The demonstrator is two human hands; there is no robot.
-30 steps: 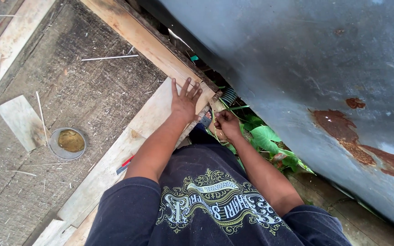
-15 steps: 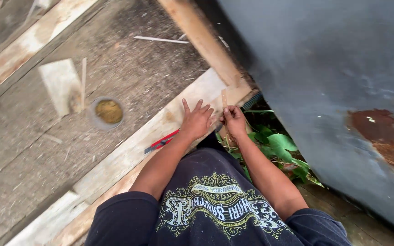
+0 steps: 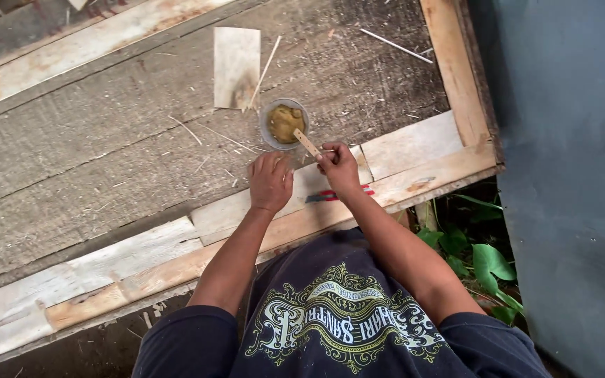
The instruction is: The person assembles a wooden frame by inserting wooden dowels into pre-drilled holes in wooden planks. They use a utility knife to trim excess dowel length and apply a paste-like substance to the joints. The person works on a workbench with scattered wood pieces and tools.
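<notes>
Your right hand (image 3: 339, 168) pinches a stick (image 3: 307, 143) at the putty cup (image 3: 285, 123) — loading step; left hand (image 3: 270, 180) lies flat, fingers together, on the plank (image 3: 414, 143) — next, scoop cleanly.

Grey wall (image 3: 568, 175) rt, green leaves (image 3: 488, 262) below.

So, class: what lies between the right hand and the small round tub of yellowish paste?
In the head view, a flat wooden stick spans it, running from the right hand up to the tub's rim.
</notes>
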